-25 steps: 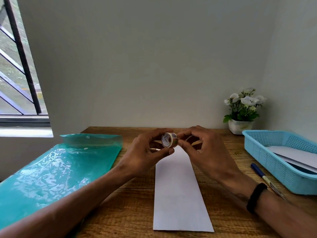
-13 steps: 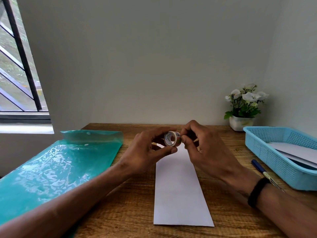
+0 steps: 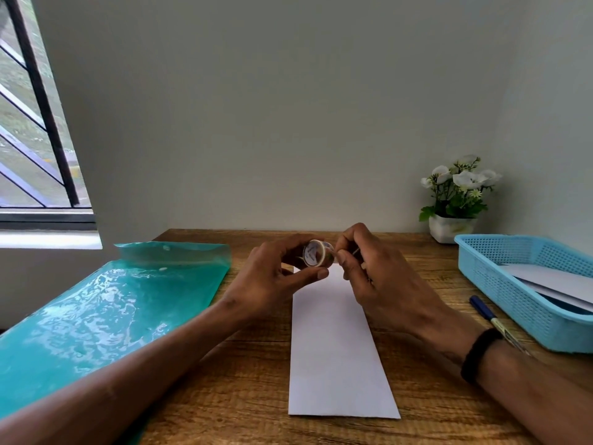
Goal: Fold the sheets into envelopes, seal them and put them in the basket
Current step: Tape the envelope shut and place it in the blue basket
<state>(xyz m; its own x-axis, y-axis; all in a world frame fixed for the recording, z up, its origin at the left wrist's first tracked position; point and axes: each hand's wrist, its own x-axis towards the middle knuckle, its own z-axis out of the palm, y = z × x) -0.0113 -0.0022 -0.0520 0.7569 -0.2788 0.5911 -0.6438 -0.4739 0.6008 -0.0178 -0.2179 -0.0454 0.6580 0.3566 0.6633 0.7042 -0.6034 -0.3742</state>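
Both hands over folded sheet (image 3: pixel 340 348), left hand (image 3: pixel 272 277) gripping tape roll (image 3: pixel 316 256), right hand (image 3: pixel 375 277) pinching its hidden end

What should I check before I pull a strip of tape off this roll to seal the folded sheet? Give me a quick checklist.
1. Tape roll held firmly in left hand: ok.
2. Right hand fingertips at the roll's edge: ok.
3. Loose tape end found: cannot tell, too small.
4. Folded sheet lying flat on the table under the hands: ok.
5. Sheet folded fully into an envelope: not ok, long strip.
6. Basket in reach on the right, with room: ok.
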